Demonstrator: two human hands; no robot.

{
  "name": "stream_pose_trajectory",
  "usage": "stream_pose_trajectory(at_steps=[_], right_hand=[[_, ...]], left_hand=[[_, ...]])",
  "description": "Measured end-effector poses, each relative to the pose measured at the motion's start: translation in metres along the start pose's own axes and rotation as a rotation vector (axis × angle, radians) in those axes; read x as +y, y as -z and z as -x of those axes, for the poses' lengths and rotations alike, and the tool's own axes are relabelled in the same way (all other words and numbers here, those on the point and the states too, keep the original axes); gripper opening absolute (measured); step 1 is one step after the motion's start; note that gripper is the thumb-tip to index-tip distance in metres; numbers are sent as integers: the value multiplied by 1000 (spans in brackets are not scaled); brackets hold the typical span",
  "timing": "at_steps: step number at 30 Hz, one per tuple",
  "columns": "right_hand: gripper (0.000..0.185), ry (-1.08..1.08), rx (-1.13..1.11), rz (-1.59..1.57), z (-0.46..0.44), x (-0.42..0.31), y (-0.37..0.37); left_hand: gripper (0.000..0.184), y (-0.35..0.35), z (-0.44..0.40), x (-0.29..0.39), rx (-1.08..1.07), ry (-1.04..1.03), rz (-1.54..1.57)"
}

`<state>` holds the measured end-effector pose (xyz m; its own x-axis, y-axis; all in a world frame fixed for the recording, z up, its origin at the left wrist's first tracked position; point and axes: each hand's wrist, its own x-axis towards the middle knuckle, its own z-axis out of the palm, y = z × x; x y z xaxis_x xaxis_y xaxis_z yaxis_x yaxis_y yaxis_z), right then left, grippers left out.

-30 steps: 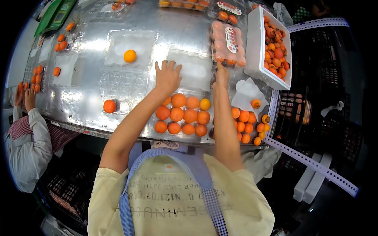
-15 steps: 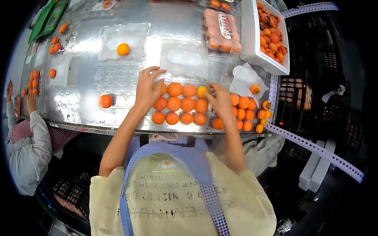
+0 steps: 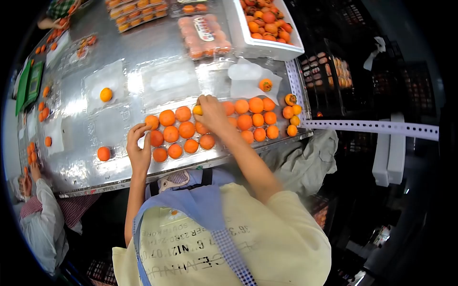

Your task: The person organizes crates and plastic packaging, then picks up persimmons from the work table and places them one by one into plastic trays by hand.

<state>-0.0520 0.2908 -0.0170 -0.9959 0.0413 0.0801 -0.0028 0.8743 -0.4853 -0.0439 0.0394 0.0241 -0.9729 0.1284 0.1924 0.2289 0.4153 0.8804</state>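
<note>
Rows of orange fruit fill a clear tray near the table's front edge. My left hand is at the tray's left side, its curled fingertips at the upper left fruit; whether they grip the rim is unclear. At the upper right corner, my right hand has bent fingers over a yellow-orange fruit, touching it. The palm hides part of the tray's right side. Just right of that hand lies a second group of fruit in rows.
A white foam box of fruit stands at the back, beside a closed labelled pack. White paper holds one fruit. Single fruits lie leftward. Co-workers' hands are at the far left and back left. A perforated metal strip juts right.
The view has turned, shifting the table. Since one second ago, both hands have come back from the table's middle and the closed pack to the near tray's sides, fingers now curled.
</note>
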Motion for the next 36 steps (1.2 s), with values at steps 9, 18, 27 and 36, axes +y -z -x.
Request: stream_pose_trajectory(at_steps=[9,18,27,36], right_hand=[[37,-374,529,-529,73,67,111],[36,-524,712,17,97,243,182],[32,-491,504,223,79,294,169],[26,-302,521,303,67,270,182]], left_hand=[[18,4,28,-15,124,120,115],[16,-11,31,-21,265,173,143],[15,-27,44,-4,362,124,75],[19,-27,72,7,403,286,-26]])
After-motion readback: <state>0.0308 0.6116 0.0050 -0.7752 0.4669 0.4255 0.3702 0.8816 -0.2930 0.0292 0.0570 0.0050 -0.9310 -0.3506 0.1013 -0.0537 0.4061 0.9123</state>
